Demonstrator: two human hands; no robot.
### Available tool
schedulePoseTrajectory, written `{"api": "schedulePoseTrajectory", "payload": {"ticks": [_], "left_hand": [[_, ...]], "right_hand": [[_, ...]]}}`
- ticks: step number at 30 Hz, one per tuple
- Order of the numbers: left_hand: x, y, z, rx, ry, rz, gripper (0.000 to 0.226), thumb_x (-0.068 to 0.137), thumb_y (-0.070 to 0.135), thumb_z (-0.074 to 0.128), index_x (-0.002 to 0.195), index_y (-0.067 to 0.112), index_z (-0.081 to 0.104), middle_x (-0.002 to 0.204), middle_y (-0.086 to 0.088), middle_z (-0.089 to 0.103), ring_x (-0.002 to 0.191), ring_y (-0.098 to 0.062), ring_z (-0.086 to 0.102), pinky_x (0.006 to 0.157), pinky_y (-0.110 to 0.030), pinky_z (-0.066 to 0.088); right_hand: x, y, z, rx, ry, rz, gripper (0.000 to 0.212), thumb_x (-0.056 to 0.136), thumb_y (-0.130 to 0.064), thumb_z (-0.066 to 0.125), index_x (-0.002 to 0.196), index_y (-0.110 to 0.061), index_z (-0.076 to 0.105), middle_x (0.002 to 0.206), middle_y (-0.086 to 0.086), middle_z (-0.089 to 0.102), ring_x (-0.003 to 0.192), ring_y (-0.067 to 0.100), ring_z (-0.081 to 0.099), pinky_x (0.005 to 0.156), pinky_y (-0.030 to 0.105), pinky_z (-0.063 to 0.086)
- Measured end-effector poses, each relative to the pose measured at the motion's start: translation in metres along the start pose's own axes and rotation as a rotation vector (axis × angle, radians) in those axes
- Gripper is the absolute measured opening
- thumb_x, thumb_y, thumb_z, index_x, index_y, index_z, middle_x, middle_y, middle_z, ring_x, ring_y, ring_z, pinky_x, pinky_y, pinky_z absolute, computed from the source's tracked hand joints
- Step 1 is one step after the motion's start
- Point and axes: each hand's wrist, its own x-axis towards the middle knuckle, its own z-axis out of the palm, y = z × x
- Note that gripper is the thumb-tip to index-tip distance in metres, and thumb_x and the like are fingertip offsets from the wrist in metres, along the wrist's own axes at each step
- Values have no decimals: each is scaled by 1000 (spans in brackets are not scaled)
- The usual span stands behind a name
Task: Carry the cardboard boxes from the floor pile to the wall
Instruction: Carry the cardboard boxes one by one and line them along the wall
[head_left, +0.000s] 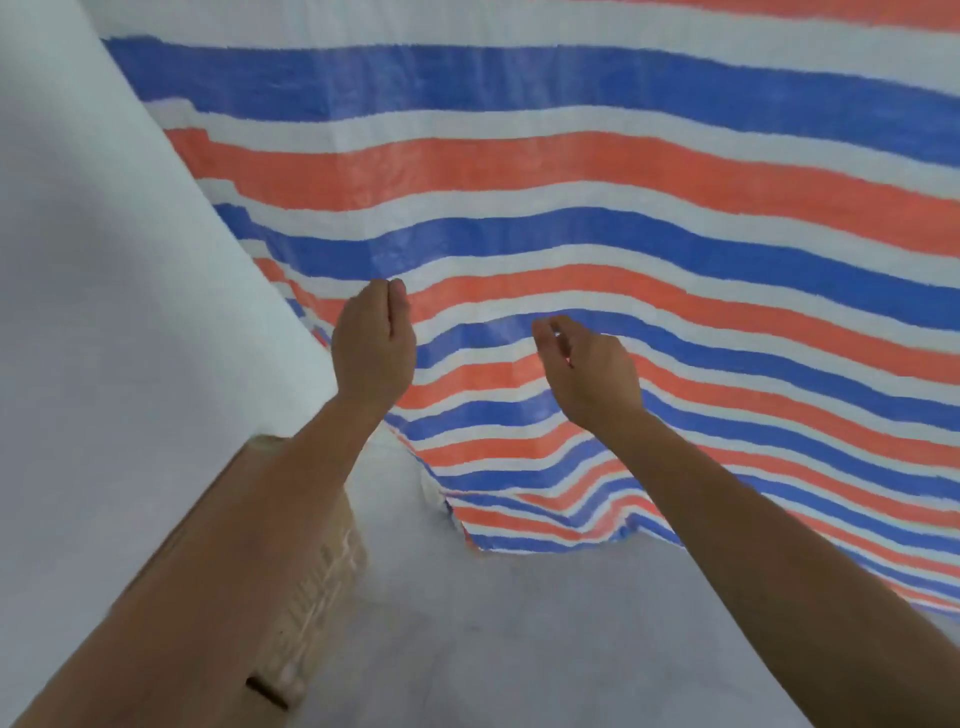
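Observation:
A cardboard box (322, 587) stands on the floor at the lower left, against the white wall (104, 260). My left forearm crosses over it and hides most of its top. My left hand (374, 343) hovers above and beyond the box, fingers loosely curled, holding nothing. My right hand (587, 369) is raised beside it to the right, also loosely curled and empty. Neither hand touches the box. No other box shows.
A blue, orange and white striped tarp (623, 208) hangs across the whole background and drapes down onto the grey floor (493, 623). Its crumpled lower edge lies just right of the box. The wall fills the left side.

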Motion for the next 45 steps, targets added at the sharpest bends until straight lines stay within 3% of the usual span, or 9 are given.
{"api": "schedulePoseTrajectory", "payload": {"ticks": [5, 18, 20, 24, 28, 31, 33, 36, 45], "left_hand": [[-44, 166, 73, -178, -175, 243, 41, 104, 35, 32, 73, 13, 49, 60, 5, 46, 57, -11, 45, 54, -16, 26], [-383, 602, 230, -622, -646, 505, 55, 106, 30, 40, 52, 25, 32, 44, 9, 32, 39, -11, 34, 46, -23, 23], [-447, 663, 250, -734, -721, 510, 55, 106, 26, 41, 52, 28, 32, 45, 16, 31, 39, -8, 41, 44, -12, 25], [-530, 742, 279, -785, -874, 534, 53, 104, 34, 41, 51, 26, 36, 46, 13, 35, 39, -10, 38, 43, -24, 32], [-594, 799, 324, -732, -962, 628, 54, 101, 38, 46, 51, 30, 29, 47, 19, 28, 40, -9, 41, 43, -14, 20], [-632, 828, 377, -694, -1033, 624, 52, 96, 63, 35, 62, 26, 48, 58, 9, 49, 51, -10, 51, 54, -19, 46], [-657, 861, 414, -690, -1030, 664, 47, 99, 53, 44, 69, 20, 58, 65, 3, 58, 55, -10, 55, 59, -24, 52], [-682, 922, 452, -819, -1168, 644, 45, 102, 28, 52, 58, 19, 47, 52, 6, 42, 45, -5, 42, 49, -23, 32], [-810, 1107, 553, -891, -1481, 643, 54, 104, 32, 44, 53, 15, 49, 49, 0, 43, 48, -14, 43, 54, -42, 43]], "right_hand": [[-75, 105, -134, -99, 231, 215, 59, 105, -58, 23, 97, -20, 67, 78, -2, 72, 64, 14, 64, 64, 37, 60], [-461, 377, -457, -257, 553, 761, 58, 106, -52, 30, 88, -19, 74, 88, 2, 73, 83, 25, 66, 71, 35, 47], [-526, 411, -498, -264, 620, 883, 60, 104, -56, 26, 86, -21, 72, 91, 1, 73, 84, 24, 66, 72, 34, 47], [-611, 465, -552, -343, 639, 1060, 57, 106, -51, 30, 85, -22, 73, 84, -6, 67, 74, 17, 59, 60, 27, 34], [-654, 531, -595, -391, 692, 1162, 53, 106, -49, 35, 85, -21, 74, 81, -4, 68, 81, 23, 63, 62, 29, 33], [-671, 590, -609, -424, 674, 1216, 51, 105, -49, 38, 82, -21, 74, 86, -1, 73, 85, 26, 65, 63, 31, 34], [-678, 632, -625, -459, 664, 1232, 51, 104, -50, 39, 80, -21, 72, 85, 0, 74, 86, 28, 66, 65, 34, 40], [-688, 681, -661, -483, 666, 1303, 51, 103, -51, 40, 77, -20, 70, 79, 1, 72, 80, 28, 65, 67, 37, 49], [-792, 794, -781, -533, 894, 1548, 46, 101, -46, 48, 74, -18, 72, 69, -3, 68, 72, 26, 61, 61, 33, 42]]}}
